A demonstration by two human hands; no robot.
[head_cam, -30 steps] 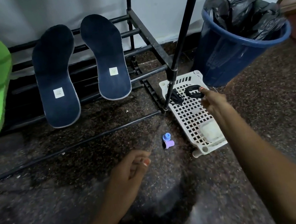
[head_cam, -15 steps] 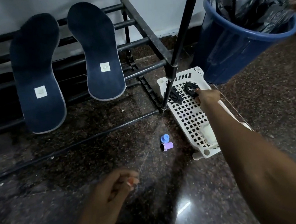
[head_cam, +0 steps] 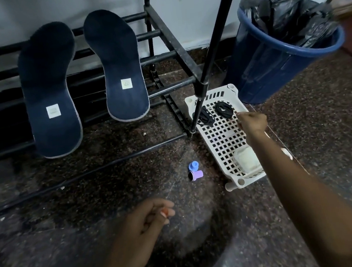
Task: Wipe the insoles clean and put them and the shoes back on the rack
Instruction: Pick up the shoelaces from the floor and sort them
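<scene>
The right hand reaches over the basket, fingers curled just beside the coiled laces. The left hand hovers nearer than the basket, also curled. Whether either pinches anything I cannot tell. Left of the basket, the insoles lean across the rack, probably airing.

left hand: one nail painted, seemingly orange-red | right hand: bare, as are both forearms

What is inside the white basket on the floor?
In the white basket, two coils of black cord lie at the far end, a pale block at the near end. The right hand and forearm hide its right side.
</scene>
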